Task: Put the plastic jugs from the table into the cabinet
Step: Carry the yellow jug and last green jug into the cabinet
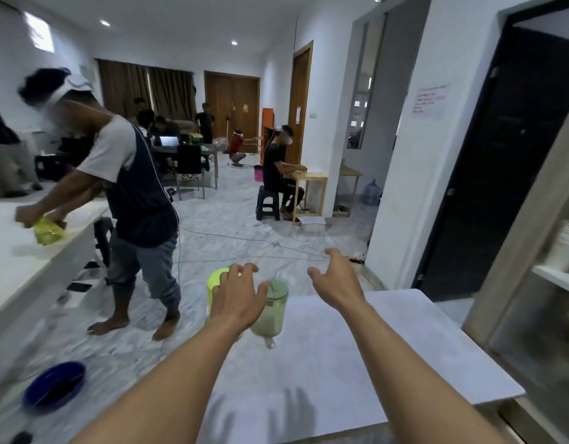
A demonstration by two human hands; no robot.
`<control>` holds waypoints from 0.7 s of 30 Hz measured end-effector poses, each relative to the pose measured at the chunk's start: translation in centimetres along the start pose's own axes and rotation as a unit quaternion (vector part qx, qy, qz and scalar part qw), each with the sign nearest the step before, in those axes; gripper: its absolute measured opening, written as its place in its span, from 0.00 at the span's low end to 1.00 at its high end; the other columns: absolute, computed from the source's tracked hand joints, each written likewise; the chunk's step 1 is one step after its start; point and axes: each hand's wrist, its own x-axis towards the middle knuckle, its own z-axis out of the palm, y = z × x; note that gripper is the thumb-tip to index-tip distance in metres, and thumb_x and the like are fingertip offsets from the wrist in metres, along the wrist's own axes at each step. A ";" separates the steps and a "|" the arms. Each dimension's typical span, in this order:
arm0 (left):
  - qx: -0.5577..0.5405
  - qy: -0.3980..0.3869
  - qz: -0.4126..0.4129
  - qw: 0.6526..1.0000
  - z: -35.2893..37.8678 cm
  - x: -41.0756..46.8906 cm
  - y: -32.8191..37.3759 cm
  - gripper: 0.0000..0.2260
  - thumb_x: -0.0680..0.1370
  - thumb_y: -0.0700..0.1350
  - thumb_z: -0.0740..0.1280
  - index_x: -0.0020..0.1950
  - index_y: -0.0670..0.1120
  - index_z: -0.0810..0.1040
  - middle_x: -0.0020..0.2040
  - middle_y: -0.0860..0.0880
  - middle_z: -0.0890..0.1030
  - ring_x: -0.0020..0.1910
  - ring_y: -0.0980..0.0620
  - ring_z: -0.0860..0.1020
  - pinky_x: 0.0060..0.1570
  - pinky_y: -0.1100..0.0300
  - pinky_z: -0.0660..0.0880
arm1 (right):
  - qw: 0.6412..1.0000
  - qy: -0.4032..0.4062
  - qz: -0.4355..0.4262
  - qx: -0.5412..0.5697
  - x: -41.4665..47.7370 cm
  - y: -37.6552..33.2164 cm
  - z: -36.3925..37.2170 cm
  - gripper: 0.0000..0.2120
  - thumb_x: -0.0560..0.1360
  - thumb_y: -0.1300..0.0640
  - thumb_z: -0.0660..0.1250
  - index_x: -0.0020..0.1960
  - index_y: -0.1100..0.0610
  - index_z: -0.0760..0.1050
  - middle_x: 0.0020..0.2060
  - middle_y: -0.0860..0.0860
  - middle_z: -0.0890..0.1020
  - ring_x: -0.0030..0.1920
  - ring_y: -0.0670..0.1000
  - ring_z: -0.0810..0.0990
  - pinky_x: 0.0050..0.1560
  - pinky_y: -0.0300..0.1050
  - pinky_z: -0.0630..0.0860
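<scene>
Two plastic jugs stand at the far left corner of the white table (357, 347). The clear jug (272, 315) has a pale green lid and its handle faces me. A lime-green jug (213, 282) stands just left of it, mostly hidden. My left hand (236, 293) hovers over both jugs with fingers spread, holding nothing. My right hand (336, 277) is stretched out to the right of the clear jug, fingers apart and empty. The cabinet (552, 283) with a glass door stands at the right edge, white dishes on its shelf.
A person (129, 193) stands close on the left at a white counter (23, 261), handling a yellow thing. A blue basin (54, 386) lies on the marble floor at lower left. Cables cross the floor. A dark doorway (501, 161) opens beyond the table.
</scene>
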 end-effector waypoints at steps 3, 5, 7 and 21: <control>-0.010 -0.005 -0.023 1.000 1.2 0.9 -3.0 0.18 0.79 0.56 0.60 0.66 0.52 0.70 0.67 0.47 0.71 0.65 0.42 0.69 0.59 0.47 0.69 | 1.000 -0.012 0.011 0.001 1.2 0.2 3.6 0.29 0.79 0.49 0.64 0.76 0.56 0.61 0.73 0.57 0.68 0.71 0.59 0.70 0.66 0.53 0.71; -0.023 -0.009 -0.044 0.999 2.5 1.5 -4.9 0.18 0.78 0.57 0.61 0.66 0.52 0.70 0.66 0.46 0.71 0.64 0.41 0.69 0.59 0.47 0.70 | 0.999 -0.025 0.020 -0.005 2.0 0.8 6.1 0.29 0.79 0.50 0.65 0.76 0.56 0.61 0.73 0.57 0.69 0.71 0.59 0.70 0.66 0.52 0.71; -0.037 -0.012 -0.073 0.997 4.1 2.4 -7.0 0.19 0.78 0.57 0.62 0.67 0.50 0.69 0.65 0.45 0.72 0.64 0.41 0.70 0.59 0.46 0.70 | 0.999 -0.044 0.031 -0.005 2.9 1.8 8.9 0.29 0.79 0.51 0.65 0.76 0.56 0.61 0.73 0.57 0.69 0.71 0.58 0.70 0.66 0.52 0.71; -0.204 0.041 -0.304 0.930 16.8 7.2 -14.4 0.27 0.74 0.57 0.69 0.68 0.47 0.67 0.66 0.43 0.73 0.64 0.41 0.73 0.59 0.45 0.72 | 0.971 -0.128 0.173 0.103 10.3 11.8 23.8 0.37 0.74 0.52 0.72 0.77 0.55 0.56 0.69 0.59 0.72 0.67 0.61 0.73 0.58 0.49 0.72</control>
